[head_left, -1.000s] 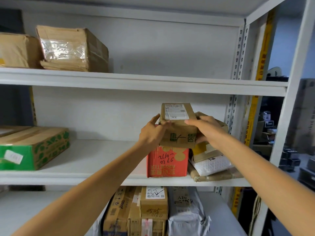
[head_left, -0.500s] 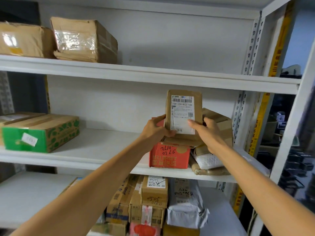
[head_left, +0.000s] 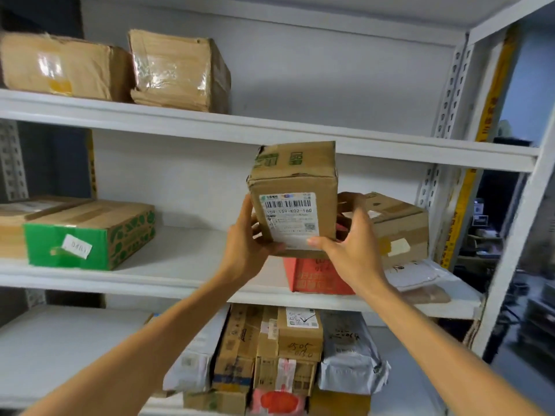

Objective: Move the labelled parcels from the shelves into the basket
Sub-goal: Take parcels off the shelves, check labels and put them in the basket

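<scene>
Fingers [head_left: 318, 243]: left hand [head_left: 243, 250], right hand [head_left: 353, 253] clasp parcel [head_left: 295, 184] | red box [head_left: 312, 277] beneath | brown box [head_left: 401, 232] beside

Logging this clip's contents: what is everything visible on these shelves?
Brown cardboard parcel with white barcode label: one, brown, held up.
Taped brown cardboard boxes: two, brown, top shelf left.
Green-printed cardboard box: one, green and brown, middle shelf left.
Red cardboard box: one, red, middle shelf, beneath the held parcel.
Brown cardboard box with pale sticker: one, brown, middle shelf right.
White padded mailer: one, white, below that box.
Grey plastic mailer bags: two, grey, bottom shelf.
Small cardboard cartons: several, brown, bottom shelf.
White metal shelving: one, white.
Left hand, right hand: both grip the parcel.
</scene>
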